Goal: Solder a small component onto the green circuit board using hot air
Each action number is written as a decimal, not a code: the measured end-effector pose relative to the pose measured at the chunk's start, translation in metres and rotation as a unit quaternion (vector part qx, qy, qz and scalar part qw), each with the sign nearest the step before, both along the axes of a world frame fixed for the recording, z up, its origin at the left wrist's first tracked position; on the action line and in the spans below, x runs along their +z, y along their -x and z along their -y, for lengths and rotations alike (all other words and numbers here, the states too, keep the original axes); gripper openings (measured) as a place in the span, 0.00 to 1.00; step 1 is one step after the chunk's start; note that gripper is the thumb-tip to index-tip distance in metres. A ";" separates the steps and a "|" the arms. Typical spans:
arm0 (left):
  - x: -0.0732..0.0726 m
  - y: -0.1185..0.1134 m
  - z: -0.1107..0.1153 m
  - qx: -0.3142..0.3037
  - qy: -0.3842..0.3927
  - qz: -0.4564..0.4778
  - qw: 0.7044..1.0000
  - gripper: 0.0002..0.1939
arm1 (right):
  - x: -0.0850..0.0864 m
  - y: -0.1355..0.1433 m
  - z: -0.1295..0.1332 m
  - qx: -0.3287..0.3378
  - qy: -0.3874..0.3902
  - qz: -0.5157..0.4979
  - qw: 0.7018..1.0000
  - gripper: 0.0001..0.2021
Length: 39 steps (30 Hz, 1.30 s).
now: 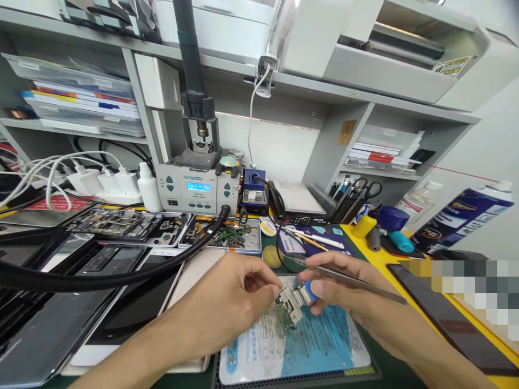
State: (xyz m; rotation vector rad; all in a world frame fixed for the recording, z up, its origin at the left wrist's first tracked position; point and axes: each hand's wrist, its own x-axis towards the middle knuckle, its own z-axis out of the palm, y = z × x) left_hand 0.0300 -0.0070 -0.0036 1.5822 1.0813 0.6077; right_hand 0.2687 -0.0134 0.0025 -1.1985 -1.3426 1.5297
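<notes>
My left hand (243, 297) is closed in a pinch on the edge of a small green and silver circuit board (288, 309). On the right side of the board is a shiny metal piece with a blue end (311, 290), and the fingers of my right hand (338, 289) grip that blue end. A pair of metal tweezers (360, 282) also lies across my right hand, held along the fingers. Whether the metal piece is fixed to the board I cannot tell. Below both hands lies a blue and white printed plastic sheet (324, 348).
A hot air station (194, 189) stands at the back, its thick black hose (121, 281) crossing the left side low. Phones (130, 308) lie at left, and a tray of small parts (253, 237) is behind my hands. Cans and bottles (458, 219) stand at right.
</notes>
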 end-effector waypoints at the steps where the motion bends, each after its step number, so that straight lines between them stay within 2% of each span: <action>1: 0.000 0.000 0.000 0.002 -0.001 0.002 1.000 0.14 | 0.000 0.000 0.000 -0.002 0.000 0.001 1.000 0.14; 5: 0.000 -0.002 0.000 0.005 -0.004 0.023 1.000 0.13 | 0.000 -0.002 0.001 0.001 -0.003 0.005 1.000 0.13; 12: 0.005 -0.003 0.002 0.000 0.003 -0.002 1.000 0.14 | -0.002 -0.001 0.001 -0.018 0.011 -0.011 1.000 0.13; 20: -0.004 -0.002 0.003 0.004 0.005 0.008 1.000 0.14 | -0.003 0.000 0.002 -0.033 0.012 -0.013 0.999 0.13; 30: -0.008 -0.003 0.000 0.018 0.007 0.013 1.000 0.15 | -0.003 -0.004 -0.002 -0.001 -0.001 -0.002 1.000 0.13; 34: -0.003 -0.002 0.001 0.022 -0.050 -0.027 0.998 0.15 | -0.003 -0.006 -0.004 0.007 -0.024 0.038 0.999 0.13; 39: 0.005 -0.002 0.001 0.042 -0.065 -0.080 0.994 0.13 | -0.004 0.000 0.000 0.033 -0.093 0.154 0.983 0.10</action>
